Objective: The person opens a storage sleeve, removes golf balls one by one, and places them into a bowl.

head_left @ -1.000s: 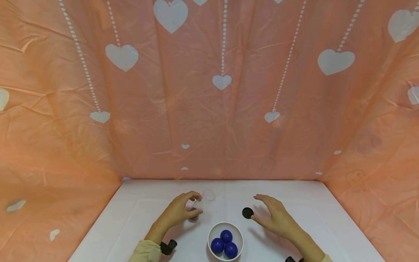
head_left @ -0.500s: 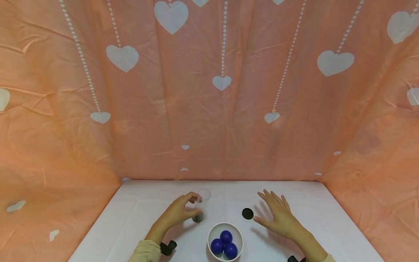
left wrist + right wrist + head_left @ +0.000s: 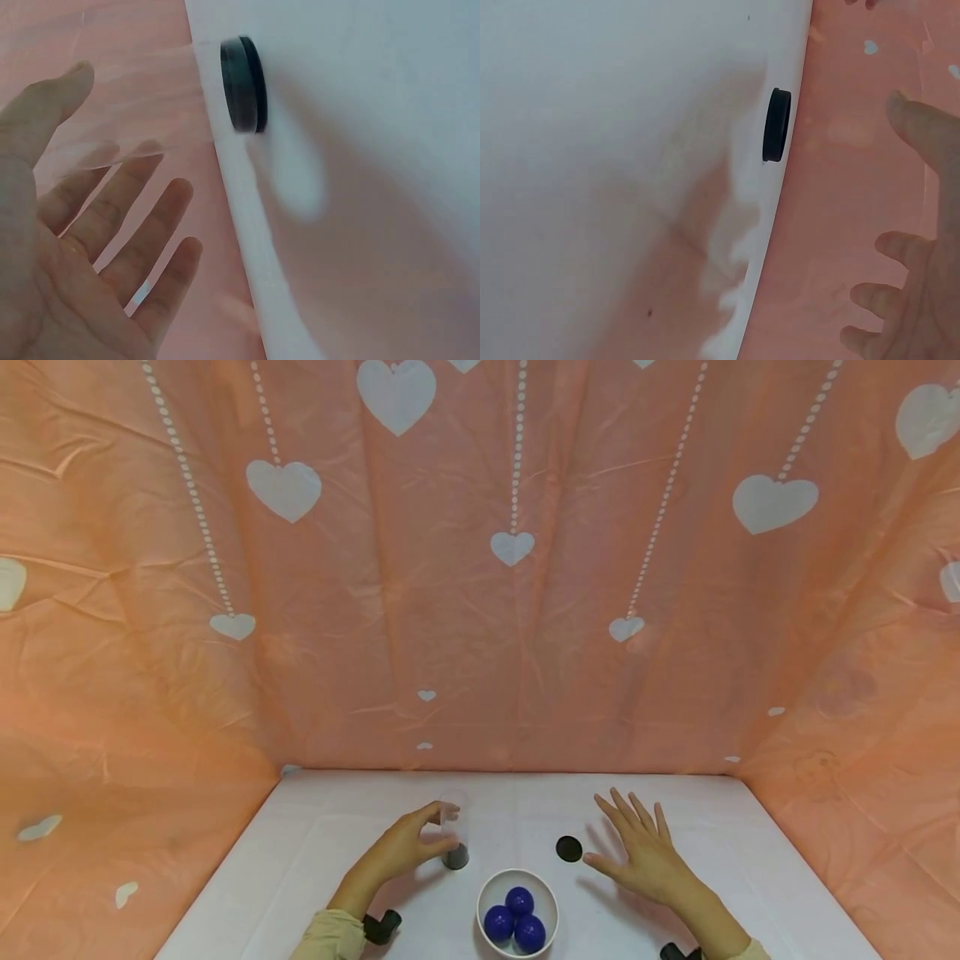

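My left hand holds a clear plastic tube with a dark base, its thumb on one side and fingers on the other. The fingers show through the clear wall in the left wrist view, where the dark base is near the white tabletop. The tube stands upright. My right hand is spread and holds nothing. A round black lid lies on the table just left of its thumb; the right wrist view shows the lid edge-on. Between the hands and nearer me sits a white bowl with three blue balls.
A white cloth covers the table. Orange-pink sheeting with white hearts rises behind it and on both sides. Each wrist wears a black camera, such as the left one.
The tube has swung from leaning right to upright, its base shifting slightly right while the left hand stays nearly still. The right hand's fingers have spread and moved slightly away from the lid.
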Available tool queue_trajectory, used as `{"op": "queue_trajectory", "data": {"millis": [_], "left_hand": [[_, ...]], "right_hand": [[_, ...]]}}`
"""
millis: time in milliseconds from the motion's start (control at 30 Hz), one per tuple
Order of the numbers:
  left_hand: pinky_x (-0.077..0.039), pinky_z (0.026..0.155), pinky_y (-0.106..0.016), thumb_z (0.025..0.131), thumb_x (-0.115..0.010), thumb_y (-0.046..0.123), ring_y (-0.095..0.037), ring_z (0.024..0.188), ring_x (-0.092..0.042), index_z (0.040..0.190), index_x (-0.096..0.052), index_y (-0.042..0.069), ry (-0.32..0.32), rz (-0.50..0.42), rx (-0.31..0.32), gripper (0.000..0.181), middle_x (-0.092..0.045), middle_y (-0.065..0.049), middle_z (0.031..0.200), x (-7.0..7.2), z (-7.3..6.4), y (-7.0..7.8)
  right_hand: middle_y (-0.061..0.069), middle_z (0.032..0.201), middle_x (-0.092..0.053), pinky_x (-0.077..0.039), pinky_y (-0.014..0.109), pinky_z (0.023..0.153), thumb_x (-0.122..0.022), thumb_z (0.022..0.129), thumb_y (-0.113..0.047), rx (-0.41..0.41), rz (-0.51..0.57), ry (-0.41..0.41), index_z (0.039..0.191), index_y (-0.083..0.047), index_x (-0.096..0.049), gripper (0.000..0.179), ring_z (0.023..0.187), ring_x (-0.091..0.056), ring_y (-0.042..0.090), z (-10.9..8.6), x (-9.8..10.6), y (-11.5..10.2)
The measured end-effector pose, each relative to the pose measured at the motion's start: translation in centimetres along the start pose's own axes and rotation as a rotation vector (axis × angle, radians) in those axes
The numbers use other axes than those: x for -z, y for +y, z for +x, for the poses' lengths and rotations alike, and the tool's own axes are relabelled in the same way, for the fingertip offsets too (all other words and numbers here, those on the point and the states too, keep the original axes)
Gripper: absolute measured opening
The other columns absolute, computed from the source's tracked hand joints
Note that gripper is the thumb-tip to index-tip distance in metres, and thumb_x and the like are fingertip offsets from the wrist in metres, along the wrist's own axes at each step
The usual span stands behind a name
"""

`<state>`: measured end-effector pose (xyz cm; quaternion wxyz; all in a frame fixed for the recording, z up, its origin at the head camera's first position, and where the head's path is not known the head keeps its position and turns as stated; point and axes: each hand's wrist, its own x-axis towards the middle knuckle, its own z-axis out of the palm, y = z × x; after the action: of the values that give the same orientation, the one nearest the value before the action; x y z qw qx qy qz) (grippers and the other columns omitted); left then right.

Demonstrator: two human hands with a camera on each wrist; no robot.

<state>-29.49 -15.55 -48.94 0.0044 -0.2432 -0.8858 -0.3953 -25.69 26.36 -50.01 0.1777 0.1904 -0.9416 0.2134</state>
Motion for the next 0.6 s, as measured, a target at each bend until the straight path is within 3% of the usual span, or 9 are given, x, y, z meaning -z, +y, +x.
{"op": "queue_trajectory", "data": {"millis": [200, 367, 500, 600], "left_hand": [[-0.044, 0.112, -0.068, 0.096, -0.083, 0.04, -0.046, 0.137, -0.058, 0.149, -0.062, 0.014, -0.004, 0.031, 0.035, 0.063, -0.065, -0.019, 0.146, 0.2, -0.6, -0.1], [-0.04, 0.116, -0.066, 0.09, -0.086, 0.049, -0.045, 0.143, -0.053, 0.152, -0.06, 0.012, 0.048, 0.199, 0.026, 0.077, -0.06, -0.017, 0.153, 0.6, -1.3, 0.0], [-0.03, 0.124, -0.064, 0.087, -0.087, 0.052, -0.045, 0.15, -0.045, 0.157, -0.054, 0.008, 0.081, 0.345, -0.024, 0.088, -0.052, -0.018, 0.161, 0.9, -1.5, -0.3], [-0.02, 0.128, -0.065, 0.087, -0.085, 0.056, -0.044, 0.157, -0.033, 0.162, -0.048, 0.01, 0.081, 0.41, -0.028, 0.096, -0.041, -0.017, 0.169, 1.1, -1.8, -0.6]], "right_hand": [[0.02, 0.171, -0.035, 0.002, 0.07, 0.127, -0.077, 0.092, -0.06, -0.014, 0.005, -0.016, 0.164, -0.016, -0.044, 0.091, 0.157, -0.024, 0.052, 0.0, 0.0, 0.1], [0.02, 0.171, -0.035, 0.003, 0.069, 0.127, -0.077, 0.092, -0.06, -0.019, 0.004, -0.021, 0.164, -0.015, -0.044, 0.091, 0.157, -0.023, 0.053, 0.0, 0.2, 0.2], [0.02, 0.171, -0.035, 0.002, 0.071, 0.126, -0.078, 0.092, -0.06, -0.023, -0.008, -0.02, 0.164, -0.016, -0.045, 0.09, 0.157, -0.023, 0.053, 0.0, 0.2, 0.3], [0.02, 0.172, -0.034, 0.001, 0.071, 0.126, -0.078, 0.091, -0.06, -0.029, -0.009, -0.02, 0.164, -0.017, -0.045, 0.09, 0.157, -0.022, 0.054, -0.1, 0.2, 0.4]]}}
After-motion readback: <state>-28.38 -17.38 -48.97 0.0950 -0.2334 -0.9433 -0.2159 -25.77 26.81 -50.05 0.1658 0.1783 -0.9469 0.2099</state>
